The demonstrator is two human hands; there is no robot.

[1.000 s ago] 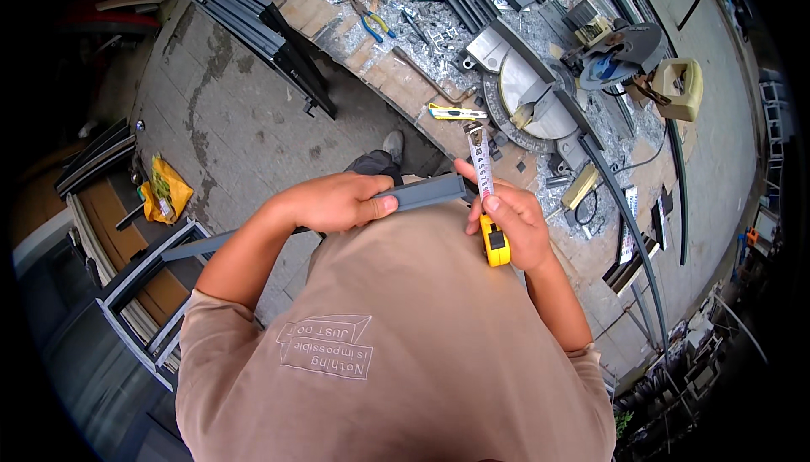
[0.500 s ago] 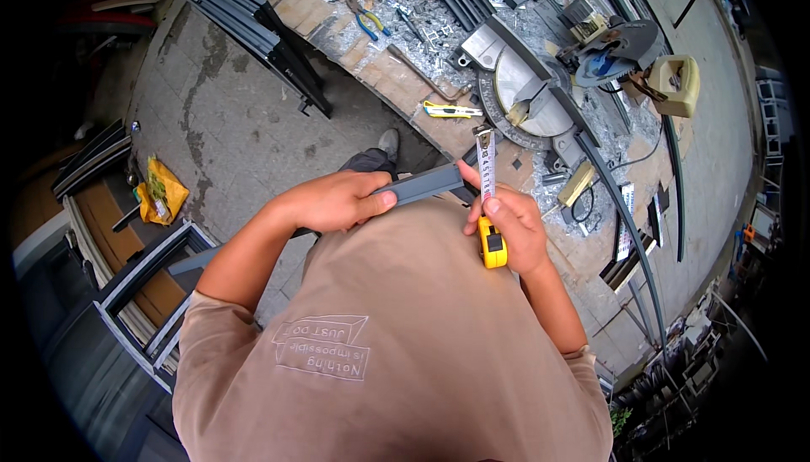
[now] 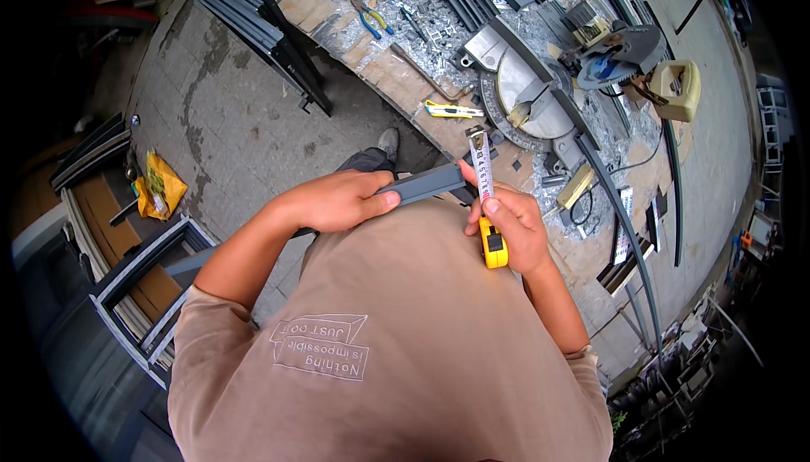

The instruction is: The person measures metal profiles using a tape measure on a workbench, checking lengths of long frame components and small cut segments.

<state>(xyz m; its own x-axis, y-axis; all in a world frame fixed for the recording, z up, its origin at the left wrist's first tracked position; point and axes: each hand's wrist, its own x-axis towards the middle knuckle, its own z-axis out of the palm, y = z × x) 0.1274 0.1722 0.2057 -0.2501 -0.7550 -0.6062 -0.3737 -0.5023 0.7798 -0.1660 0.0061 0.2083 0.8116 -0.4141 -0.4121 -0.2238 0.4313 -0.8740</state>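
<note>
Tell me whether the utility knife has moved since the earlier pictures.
No, the utility knife lies in the same spot beside the saw's round base.

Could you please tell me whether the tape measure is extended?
Extended: its white blade sticks out of the yellow case in the right hand.

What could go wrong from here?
1. The yellow tape measure in the right hand has its blade out; if it isn't locked, it could snap back.
2. The left hand grips the grey profile near one end, so it might twist or slip.
3. The utility knife lies near the workbench edge; a knock might send it off.
</note>
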